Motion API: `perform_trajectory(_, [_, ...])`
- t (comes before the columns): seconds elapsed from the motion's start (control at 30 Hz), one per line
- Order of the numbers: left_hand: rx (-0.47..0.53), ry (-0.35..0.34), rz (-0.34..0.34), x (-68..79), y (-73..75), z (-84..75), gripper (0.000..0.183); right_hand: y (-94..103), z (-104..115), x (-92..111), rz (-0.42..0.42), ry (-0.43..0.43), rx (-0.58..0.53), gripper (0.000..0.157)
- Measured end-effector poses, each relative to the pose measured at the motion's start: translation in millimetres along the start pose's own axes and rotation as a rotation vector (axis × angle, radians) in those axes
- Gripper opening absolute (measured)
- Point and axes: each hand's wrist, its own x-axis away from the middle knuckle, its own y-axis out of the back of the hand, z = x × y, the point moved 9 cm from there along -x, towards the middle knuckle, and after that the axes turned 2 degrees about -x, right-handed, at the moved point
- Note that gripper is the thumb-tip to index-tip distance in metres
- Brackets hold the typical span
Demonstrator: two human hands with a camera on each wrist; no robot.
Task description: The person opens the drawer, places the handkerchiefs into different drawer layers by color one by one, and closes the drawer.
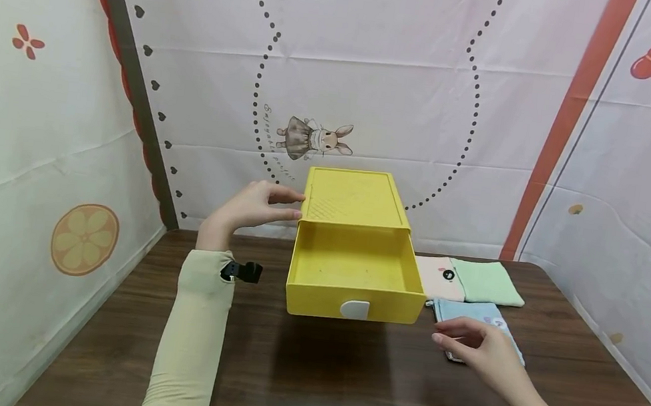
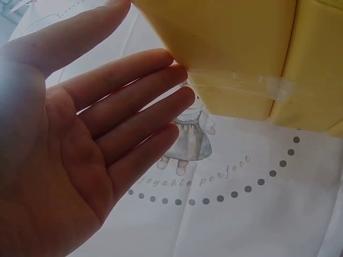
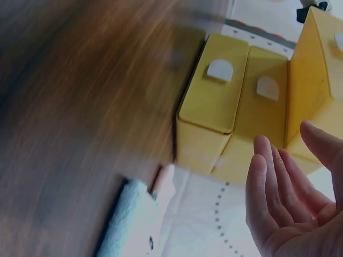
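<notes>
A yellow drawer cabinet (image 1: 356,196) stands on the table with its top drawer (image 1: 353,303) pulled out; I see nothing inside that drawer. My left hand (image 1: 249,209) touches the cabinet's upper left side with its fingertips. In the left wrist view its fingers (image 2: 126,101) are straight and the palm shows. My right hand (image 1: 483,355) hovers to the right of the drawer, with relaxed fingers and nothing in them. Below and behind it lies a light blue cloth item (image 1: 482,312), partly hidden by that hand. Two lower drawers (image 3: 211,99) are pushed in, as the right wrist view shows.
Beside the cabinet on the right lie a pink cloth item (image 1: 434,276) and a light green one (image 1: 488,282), flat on the dark wooden table (image 1: 246,368). Printed cloth walls (image 1: 373,101) rise behind the table and at both sides.
</notes>
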Motion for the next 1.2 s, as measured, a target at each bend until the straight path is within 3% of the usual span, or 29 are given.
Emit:
perform_trajectory(0.27, [0.027, 0.005, -0.005, -0.5, -0.8, 1.6, 0.051, 11.0, -28, -12, 0.022, -0.131, 0.004, 0.041])
perform_trajectory(0.5, [0.012, 0.01, -0.008, 0.3, -0.2, 0.8, 0.05, 21.5, -50, -20, -0.003, -0.157, -0.032, 0.046])
perform_trajectory(1.2, [-0.001, -0.01, 0.015, 0.4, -1.4, -0.6, 0.052, 49.8, -107, -34, -0.042, -0.236, 0.087, 0.057])
